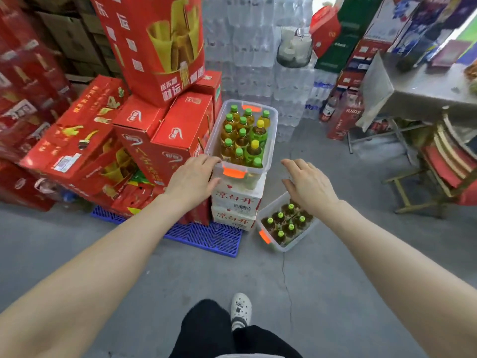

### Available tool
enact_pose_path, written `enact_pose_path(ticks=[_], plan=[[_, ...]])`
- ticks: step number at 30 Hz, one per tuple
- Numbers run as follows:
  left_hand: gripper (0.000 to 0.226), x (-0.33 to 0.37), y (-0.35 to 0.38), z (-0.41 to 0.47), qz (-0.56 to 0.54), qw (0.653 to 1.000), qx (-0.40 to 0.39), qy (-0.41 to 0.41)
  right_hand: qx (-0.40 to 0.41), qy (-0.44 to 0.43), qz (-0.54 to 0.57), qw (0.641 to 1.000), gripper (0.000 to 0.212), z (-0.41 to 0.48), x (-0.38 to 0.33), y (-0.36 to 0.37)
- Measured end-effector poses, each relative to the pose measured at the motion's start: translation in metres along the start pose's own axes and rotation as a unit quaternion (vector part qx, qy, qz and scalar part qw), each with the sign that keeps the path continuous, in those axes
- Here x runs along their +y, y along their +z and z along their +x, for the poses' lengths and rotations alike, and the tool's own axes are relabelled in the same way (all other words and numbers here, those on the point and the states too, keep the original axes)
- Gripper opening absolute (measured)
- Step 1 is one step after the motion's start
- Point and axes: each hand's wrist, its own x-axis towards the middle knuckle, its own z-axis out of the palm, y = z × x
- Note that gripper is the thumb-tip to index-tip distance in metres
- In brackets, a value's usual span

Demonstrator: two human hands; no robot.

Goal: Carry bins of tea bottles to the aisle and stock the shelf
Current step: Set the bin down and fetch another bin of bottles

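Stockroom floor: my left hand (192, 180) and right hand (308, 186), fingers spread and empty, flank the heavy bin (271, 151); I'd grip under its rim.

What we cannot make out among the stacked goods and bins

The red cardboard cartons (31, 81) at far left are smeared by blur, so we cannot read their print, and the frame edge cuts them off. Our left hand (192, 180) covers the near left corner of the clear plastic bin with orange latches (272, 140), so we cannot tell whether it touches. Our right hand (308, 187) hides the far corner of the second clear bin on the floor (296, 241). The bottle labels are too small to read.
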Motion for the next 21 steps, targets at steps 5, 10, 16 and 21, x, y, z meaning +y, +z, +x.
enact_pose_path(ticks=[5, 10, 16, 21], plan=[[0.054, -0.04, 0.019, 0.096, -0.016, 0.999, -0.037, -0.022, -0.031, 0.037, 0.014, 0.999, 0.049, 0.101, 0.024, 0.024], [0.057, -0.064, 0.05, 0.186, -0.04, 0.995, -0.088, -0.034, -0.044, 0.116, 0.051, 0.991, 0.051, 0.169, 0.048, 0.05], [0.056, -0.076, 0.089, 0.248, -0.055, 0.987, -0.139, -0.052, -0.123, 0.178, 0.081, 0.973, 0.056, 0.23, 0.08, 0.094], [0.056, -0.086, 0.121, 0.273, -0.058, 0.979, -0.157, -0.116, -0.218, 0.229, 0.149, 0.937, 0.059, 0.282, 0.097, 0.145]])
